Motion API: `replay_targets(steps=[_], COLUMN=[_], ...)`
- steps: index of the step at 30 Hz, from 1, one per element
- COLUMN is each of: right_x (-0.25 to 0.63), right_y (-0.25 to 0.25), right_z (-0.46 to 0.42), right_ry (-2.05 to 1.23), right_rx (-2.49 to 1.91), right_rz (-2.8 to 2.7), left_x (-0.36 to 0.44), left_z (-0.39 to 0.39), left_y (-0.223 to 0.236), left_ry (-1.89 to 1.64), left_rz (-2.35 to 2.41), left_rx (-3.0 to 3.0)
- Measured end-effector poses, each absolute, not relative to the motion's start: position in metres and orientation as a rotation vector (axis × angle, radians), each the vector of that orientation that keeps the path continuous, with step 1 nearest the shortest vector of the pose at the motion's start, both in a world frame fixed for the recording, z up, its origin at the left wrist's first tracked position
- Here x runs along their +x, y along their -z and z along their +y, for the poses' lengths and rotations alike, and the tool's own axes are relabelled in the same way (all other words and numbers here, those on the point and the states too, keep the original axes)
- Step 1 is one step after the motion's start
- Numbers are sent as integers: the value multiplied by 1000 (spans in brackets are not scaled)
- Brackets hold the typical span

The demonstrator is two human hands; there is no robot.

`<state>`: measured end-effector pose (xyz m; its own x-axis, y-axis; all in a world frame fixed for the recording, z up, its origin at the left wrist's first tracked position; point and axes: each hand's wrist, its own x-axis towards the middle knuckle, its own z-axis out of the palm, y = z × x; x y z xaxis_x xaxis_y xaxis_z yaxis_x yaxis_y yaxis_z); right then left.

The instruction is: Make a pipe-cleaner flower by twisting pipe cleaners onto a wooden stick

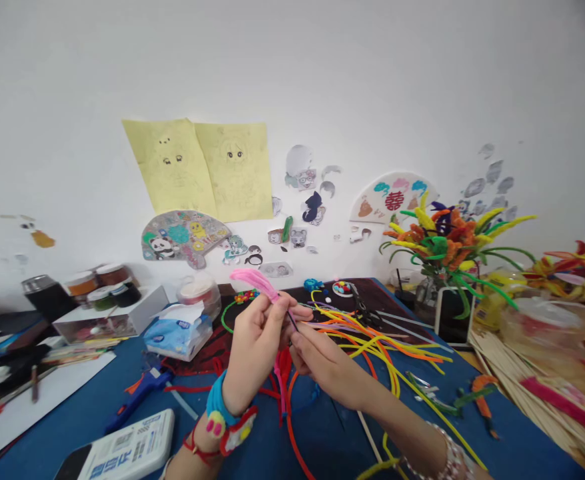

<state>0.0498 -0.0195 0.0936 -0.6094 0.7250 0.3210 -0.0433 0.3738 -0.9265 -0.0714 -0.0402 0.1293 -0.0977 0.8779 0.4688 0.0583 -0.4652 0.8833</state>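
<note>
We're risking slippage if our left hand [258, 337], pinching the pink chenille loop [255, 279], or right hand [325, 363], gripping the dark stem [292, 322], loosens.

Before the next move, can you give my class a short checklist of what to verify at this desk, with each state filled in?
1. Left grip on the pink piece: ok, fingers closed around its lower end.
2. Right grip on the dark stem: ok, fingertips at its lower end.
3. Pink piece fixed to stem: cannot tell, fingers cover the join.
4. Desk clear near the hands: not ok, pipe cleaners lie across it.
5. Glue gun switched off: cannot tell.
</note>
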Motion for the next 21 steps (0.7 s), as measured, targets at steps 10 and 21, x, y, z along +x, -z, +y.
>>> replay_targets(steps=[10, 21], right_x=[55, 57], right_y=[-97, -98], right_z=[-16, -15], right_ry=[-1886, -2005], right_rx=[-326, -237], right_rz=[-1625, -1380], left_x=[-76, -81], left_z=[-38, -35], left_y=[-133, -135], left_ry=[-1629, -1487], left_rz=[1022, 887], left_rx=[1489, 1393])
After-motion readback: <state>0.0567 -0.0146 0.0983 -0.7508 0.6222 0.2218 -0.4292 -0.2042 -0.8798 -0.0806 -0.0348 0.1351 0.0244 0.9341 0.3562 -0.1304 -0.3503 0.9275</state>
